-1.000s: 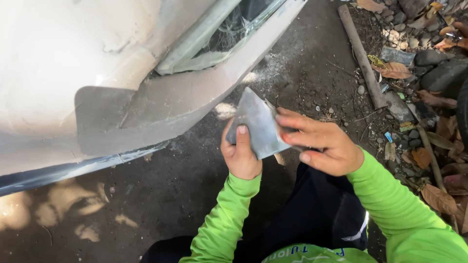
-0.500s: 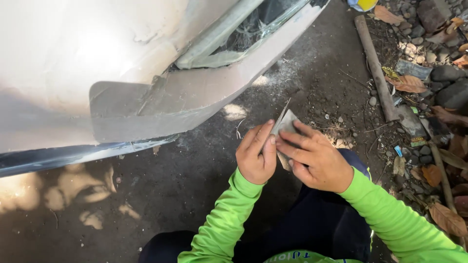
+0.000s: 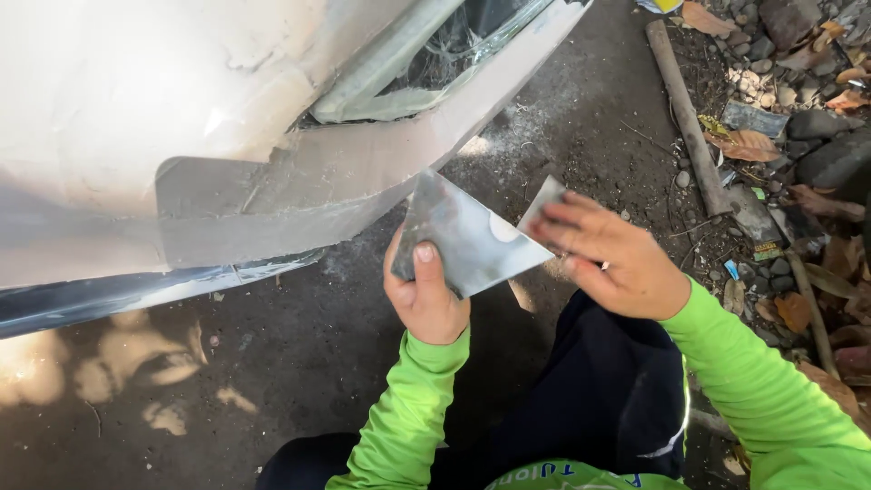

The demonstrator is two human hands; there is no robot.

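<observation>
Far left in my view, the pale car body panel fills the upper corner, curving down to a grey sanded or primed patch along its lower edge, with a dark trim strip beneath it. A cracked lamp lens sits in the gap above the patch.

Moving right, my left hand is closed on the lower corner of a grey metal spreader blade, thumb pressed flat on its face, fingers behind. The blade is tilted up toward me, its long axis running from lower left to upper right, and it hangs just below and right of the grey patch, near it but apart.

Next comes my right hand, fingers spread and laid over a smaller grey blade, which meets the upper right edge of the big one. I cannot tell whether the fingers pinch it or only press it. The two hands are close together, joined through the blades; the left is nearer the panel. Both green sleeves angle in from below, elbows bent, over my dark trousers.

Farther right, on the dirt ground, lie a wooden stick, then stones and dry leaves.
</observation>
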